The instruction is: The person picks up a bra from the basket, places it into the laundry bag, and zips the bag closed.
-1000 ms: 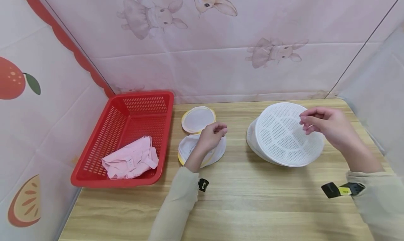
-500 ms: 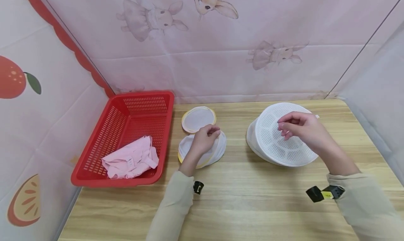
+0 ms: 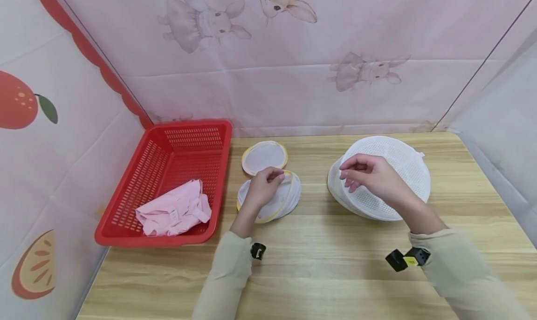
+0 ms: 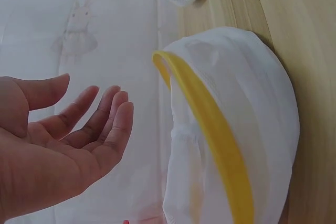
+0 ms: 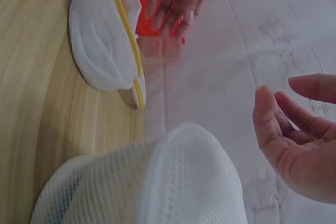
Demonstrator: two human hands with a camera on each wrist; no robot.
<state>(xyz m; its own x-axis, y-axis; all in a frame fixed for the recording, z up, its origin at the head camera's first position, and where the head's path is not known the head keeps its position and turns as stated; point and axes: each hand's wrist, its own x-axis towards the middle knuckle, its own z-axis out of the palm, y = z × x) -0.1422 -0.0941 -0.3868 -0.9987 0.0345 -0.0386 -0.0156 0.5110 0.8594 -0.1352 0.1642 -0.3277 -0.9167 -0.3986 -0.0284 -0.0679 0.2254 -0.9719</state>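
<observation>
My left hand (image 3: 263, 187) hovers over a white mesh laundry bag with yellow trim (image 3: 282, 203), its fingers loosely curved around nothing. In the left wrist view that hand (image 4: 79, 135) is apart from the bag (image 4: 252, 103), palm turned up to the camera. My right hand (image 3: 369, 175) hangs above a round white mesh laundry bag (image 3: 402, 161) with a ribbed disc top, also holding nothing. The right wrist view has this hand (image 5: 299, 135) clear of the round bag (image 5: 194, 182), thumb and fingers apart.
A red plastic basket (image 3: 226, 171) stands at the left, with a folded pink garment (image 3: 174, 210) inside. Behind the yellow-trimmed bag lies a flat mesh disc with yellow edging (image 3: 264, 158). The wooden table (image 3: 327, 273) meets a rabbit-print wall covering (image 3: 285, 101) at the back.
My right hand has swept left across the top of the round bag. The left hand has drifted slightly left and toward me. The bags, basket and garment stay put.
</observation>
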